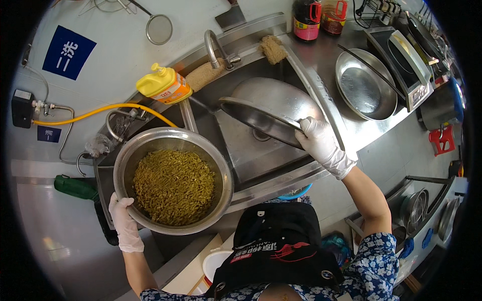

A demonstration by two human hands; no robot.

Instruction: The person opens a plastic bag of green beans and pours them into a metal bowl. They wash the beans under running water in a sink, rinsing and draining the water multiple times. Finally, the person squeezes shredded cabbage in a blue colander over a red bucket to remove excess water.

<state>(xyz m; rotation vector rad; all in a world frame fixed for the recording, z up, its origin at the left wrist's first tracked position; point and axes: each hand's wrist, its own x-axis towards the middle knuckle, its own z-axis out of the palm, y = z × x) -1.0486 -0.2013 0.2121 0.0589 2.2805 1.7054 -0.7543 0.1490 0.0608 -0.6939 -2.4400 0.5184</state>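
Gripping: the rim of a steel bowl [173, 179] is clasped by the gloved left hand [124, 222] at its near-left edge, with the bowl held over the left end of the sink [241, 145].
Contents: chopped green vegetables [173, 186] are heaped inside that bowl, well below the rim.
Right hand: a large empty basin [268, 108] is grasped at its rim by the gloved right hand [321, 144] and is tipped steeply on edge over the sink.
Technique: judged from the one-handed hold, the full bowl is best kept level and steadied against the sink edge while the basin is drained.
Beyond the left hand: a yellow detergent bottle [164, 85] and yellow hose [100, 111] are seen.
Beyond the right hand: a tap [215, 47], scrub pads [273, 48] and, on the counter [321, 65], a shallow steel pan [365, 85] are set.
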